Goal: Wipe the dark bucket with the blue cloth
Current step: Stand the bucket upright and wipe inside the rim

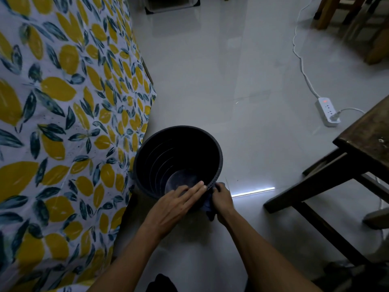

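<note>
The dark bucket stands upright on the pale floor, its ribbed inside open to the camera. My left hand lies over the near rim with the fingers stretched flat into the opening, holding the bucket. My right hand is closed on the blue cloth and presses it against the outer wall at the bucket's near right side. Most of the cloth is hidden between the hand and the bucket.
A lemon-print fabric drapes down close to the bucket's left side. A dark wooden table stands at the right. A white power strip with its cable lies on the floor beyond. Wooden legs stand at the far right.
</note>
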### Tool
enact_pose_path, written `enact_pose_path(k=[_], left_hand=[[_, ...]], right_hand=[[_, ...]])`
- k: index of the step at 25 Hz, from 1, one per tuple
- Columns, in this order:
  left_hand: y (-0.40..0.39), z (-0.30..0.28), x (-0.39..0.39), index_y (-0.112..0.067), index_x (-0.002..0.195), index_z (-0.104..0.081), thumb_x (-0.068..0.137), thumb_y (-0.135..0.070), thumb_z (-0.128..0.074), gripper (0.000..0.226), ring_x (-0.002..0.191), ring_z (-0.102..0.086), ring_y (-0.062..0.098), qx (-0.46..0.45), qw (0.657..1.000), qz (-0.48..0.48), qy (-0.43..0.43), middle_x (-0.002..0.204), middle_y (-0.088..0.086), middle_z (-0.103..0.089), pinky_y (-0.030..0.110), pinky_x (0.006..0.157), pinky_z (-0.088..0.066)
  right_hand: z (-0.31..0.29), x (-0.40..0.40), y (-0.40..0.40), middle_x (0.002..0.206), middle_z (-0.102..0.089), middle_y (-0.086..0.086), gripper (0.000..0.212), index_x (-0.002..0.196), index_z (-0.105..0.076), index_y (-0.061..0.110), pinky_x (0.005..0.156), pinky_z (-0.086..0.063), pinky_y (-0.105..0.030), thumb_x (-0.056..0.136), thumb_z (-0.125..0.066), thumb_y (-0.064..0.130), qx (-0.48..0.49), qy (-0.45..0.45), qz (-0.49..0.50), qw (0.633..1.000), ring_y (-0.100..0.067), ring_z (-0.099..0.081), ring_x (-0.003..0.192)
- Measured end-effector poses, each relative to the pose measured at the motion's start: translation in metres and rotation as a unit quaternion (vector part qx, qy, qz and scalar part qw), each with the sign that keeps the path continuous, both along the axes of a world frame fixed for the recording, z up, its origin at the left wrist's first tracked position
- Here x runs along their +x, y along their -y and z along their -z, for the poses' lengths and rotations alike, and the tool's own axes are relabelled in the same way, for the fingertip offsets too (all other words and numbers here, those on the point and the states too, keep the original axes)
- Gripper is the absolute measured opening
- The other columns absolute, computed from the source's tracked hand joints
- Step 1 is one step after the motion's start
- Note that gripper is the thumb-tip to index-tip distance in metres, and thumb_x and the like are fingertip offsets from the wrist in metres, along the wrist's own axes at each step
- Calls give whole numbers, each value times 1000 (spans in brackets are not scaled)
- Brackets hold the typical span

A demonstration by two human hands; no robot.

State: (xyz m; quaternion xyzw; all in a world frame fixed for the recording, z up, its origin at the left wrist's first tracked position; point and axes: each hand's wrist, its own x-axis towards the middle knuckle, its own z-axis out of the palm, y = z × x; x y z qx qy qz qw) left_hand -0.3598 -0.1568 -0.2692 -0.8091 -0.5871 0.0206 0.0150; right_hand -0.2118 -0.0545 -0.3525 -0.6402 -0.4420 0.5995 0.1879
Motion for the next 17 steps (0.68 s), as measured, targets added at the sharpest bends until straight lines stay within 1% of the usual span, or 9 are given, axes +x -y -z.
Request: enact_pose_path(k=[2,4,6,8,10,12,14,15,17], left_hand=[[2,6,0,-15,160,-3,73,10,-60,108,124,-50,30,-6,1000,-21,10,168,4,-14,37,82,-56],[2,10,-1,-18,160,1,81,3,-43,93,132,-45,31,-22,999,-31,20,169,4,-11,40,86,-53],[1,12,1,-21,161,0,89,-11,-30,78,138,-40,29,-33,998,-37,33,169,4,-10,41,91,-49],[-1,15,2,-24,161,-4,99,-34,-36,70,140,-36,27,-30,998,-37,32,169,4,-11,41,97,-47],[-4,14,5,-25,158,-21,100,-53,-39,67,138,-39,26,-11,997,-52,48,165,7,-23,43,99,-47],[-12,3,11,-20,146,-46,100,-55,-42,58,132,-47,27,33,992,-86,90,155,8,-42,42,97,-47],[-25,-14,21,-16,125,-64,99,-47,-47,44,115,-57,25,89,978,-108,152,133,5,-59,39,90,-47],[-33,-24,28,-17,117,-67,100,-43,-47,37,105,-59,23,101,969,-118,191,120,3,-63,38,86,-48],[-50,-48,45,-19,111,-68,102,-37,-47,29,92,-59,15,65,938,-164,300,106,-1,-63,32,82,-49]], right_hand=[[-6,0,1,114,-69,-11,25,122,-60,24,96,-55,-56,103,-43,28,6,-11,-3,1000,-32,-66,105],[-10,0,2,119,-68,-11,28,126,-60,25,98,-54,-54,103,-44,28,12,-23,-11,1000,-30,-65,108],[-14,3,2,123,-68,-9,30,127,-60,28,100,-53,-52,101,-45,31,24,-28,-23,999,-29,-65,110],[-27,6,3,128,-65,-3,31,130,-57,29,104,-50,-51,103,-43,35,25,-31,-7,999,-26,-63,114],[-6,14,-6,126,-61,-1,35,134,-50,29,105,-49,-51,104,-39,43,11,-42,40,998,-25,-60,113],[16,25,-18,116,-67,-15,44,123,-55,30,85,-58,-58,93,-39,59,-15,-59,93,994,-33,-67,95],[8,35,-24,102,-68,-19,46,112,-61,31,63,-59,-51,86,-45,65,-39,-95,139,985,-35,-68,78],[-4,37,-27,99,-68,-16,42,111,-64,31,63,-57,-45,87,-49,63,-41,-130,160,978,-35,-68,79],[-91,41,-10,113,-71,-10,47,123,-67,30,81,-59,-44,88,-52,57,10,-149,157,976,-36,-69,100]])
